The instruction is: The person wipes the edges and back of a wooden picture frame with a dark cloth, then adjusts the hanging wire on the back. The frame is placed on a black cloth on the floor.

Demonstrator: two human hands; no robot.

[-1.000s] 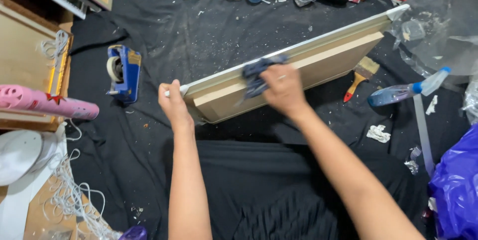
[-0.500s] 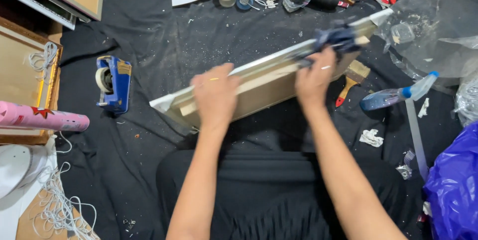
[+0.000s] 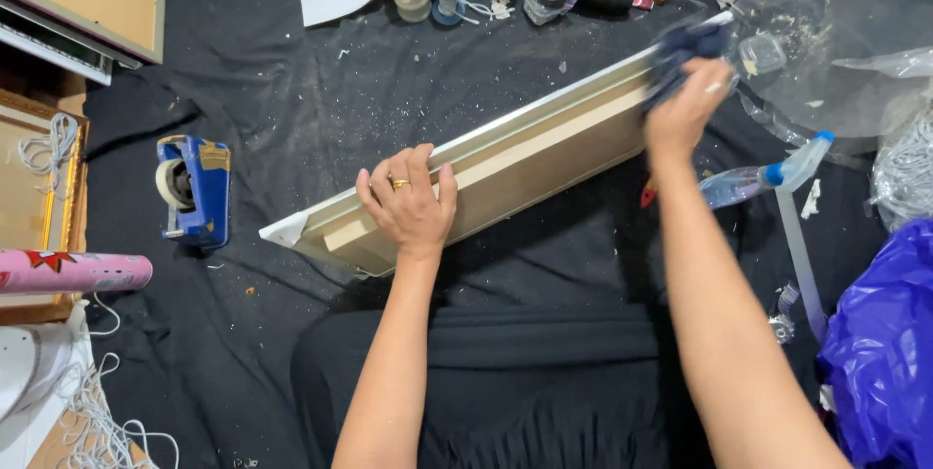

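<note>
The left hand [image 3: 408,205] clamps the long edge of a framed panel [image 3: 505,170] at mid-frame; the right hand [image 3: 685,104] grips a dark cloth [image 3: 685,41] at its upper-right end. The panel looks stiff and light, its corners likely fragile, so it is best held along the edges.

Black cloth [image 3: 321,109], dusty: tape dispenser [image 3: 194,189], spray bottle [image 3: 763,179], frame [image 3: 505,163].
</note>
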